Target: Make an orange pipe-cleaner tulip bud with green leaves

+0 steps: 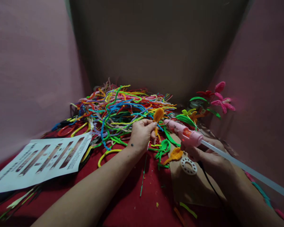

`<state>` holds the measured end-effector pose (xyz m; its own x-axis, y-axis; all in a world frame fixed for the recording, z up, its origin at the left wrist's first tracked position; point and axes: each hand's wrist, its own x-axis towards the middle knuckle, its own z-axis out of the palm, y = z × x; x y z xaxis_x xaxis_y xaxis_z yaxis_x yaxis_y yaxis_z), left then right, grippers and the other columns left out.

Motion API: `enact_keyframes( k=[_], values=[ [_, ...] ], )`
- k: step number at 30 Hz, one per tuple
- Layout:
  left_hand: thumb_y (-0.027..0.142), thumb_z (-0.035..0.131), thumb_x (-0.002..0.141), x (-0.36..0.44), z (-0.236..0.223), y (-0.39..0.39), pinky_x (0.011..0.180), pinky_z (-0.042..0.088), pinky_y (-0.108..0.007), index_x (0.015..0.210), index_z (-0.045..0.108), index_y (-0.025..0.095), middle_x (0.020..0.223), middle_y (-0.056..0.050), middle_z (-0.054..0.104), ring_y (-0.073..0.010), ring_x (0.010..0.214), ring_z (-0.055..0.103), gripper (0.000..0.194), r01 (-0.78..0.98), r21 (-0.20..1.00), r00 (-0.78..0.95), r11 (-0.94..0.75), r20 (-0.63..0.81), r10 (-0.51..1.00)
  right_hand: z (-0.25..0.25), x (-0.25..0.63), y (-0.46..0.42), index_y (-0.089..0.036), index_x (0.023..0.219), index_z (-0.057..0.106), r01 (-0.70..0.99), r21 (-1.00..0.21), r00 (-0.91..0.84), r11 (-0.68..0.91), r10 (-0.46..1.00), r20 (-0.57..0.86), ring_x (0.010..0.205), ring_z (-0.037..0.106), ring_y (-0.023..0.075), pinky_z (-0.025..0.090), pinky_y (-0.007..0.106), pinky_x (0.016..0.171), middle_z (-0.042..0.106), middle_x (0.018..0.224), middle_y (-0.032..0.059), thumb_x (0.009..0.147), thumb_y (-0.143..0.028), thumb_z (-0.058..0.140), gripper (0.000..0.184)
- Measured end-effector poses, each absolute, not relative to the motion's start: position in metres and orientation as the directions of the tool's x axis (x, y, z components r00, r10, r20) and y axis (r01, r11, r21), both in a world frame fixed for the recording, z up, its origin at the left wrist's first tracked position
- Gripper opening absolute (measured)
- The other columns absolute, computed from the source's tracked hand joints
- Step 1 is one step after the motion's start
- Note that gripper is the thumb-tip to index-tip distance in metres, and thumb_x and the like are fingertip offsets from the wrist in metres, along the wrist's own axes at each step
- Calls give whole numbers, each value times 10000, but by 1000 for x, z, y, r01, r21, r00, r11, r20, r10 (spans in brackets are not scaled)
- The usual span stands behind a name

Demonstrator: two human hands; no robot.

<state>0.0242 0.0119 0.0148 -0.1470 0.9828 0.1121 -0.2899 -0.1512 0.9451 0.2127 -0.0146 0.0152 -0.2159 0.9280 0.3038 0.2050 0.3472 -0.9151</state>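
Observation:
My left hand [143, 134] pinches an orange pipe-cleaner petal [158, 115] upright between thumb and fingers. To its right, my right hand [209, 154] is wrapped round a pink hot glue gun [183, 130], whose tip points left, close to the petal. A long translucent glue stick [248, 171] sticks out of the gun's back, and a small red light glows on its side. Below the gun lie another orange petal [176, 154] and a white ring with holes [188, 165]. Green pipe-cleaner pieces [164, 148] lie between my hands.
Behind my hands rises a big heap of coloured pipe cleaners [123, 107]. Pipe-cleaner flowers [222, 101] stand at the back right. A printed sheet [44, 157] and yellow-handled scissors [106, 156] are at left. A brown board [191, 189] lies on the red cloth [123, 201].

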Motion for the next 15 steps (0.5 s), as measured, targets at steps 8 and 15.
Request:
enact_keyframes(
  k=[8,15],
  values=[
    [179,574,718,25,15,12,273,319,-205,657,507,147,311,70,444,-94,229,386,96,-310,938,-137,-155,118,984,18,209,-19,-176,690,681,238,-896,-200,375,922,332,519,459,132,370,244,454,544,596,9,652,-367,698,196],
    [191,592,708,24,15,12,267,303,-198,649,513,146,307,69,441,-90,224,379,109,-326,934,-135,-142,103,986,18,209,-19,-193,761,679,185,-913,-270,365,912,310,525,465,137,367,255,460,559,628,14,698,-360,665,179]
  ],
)
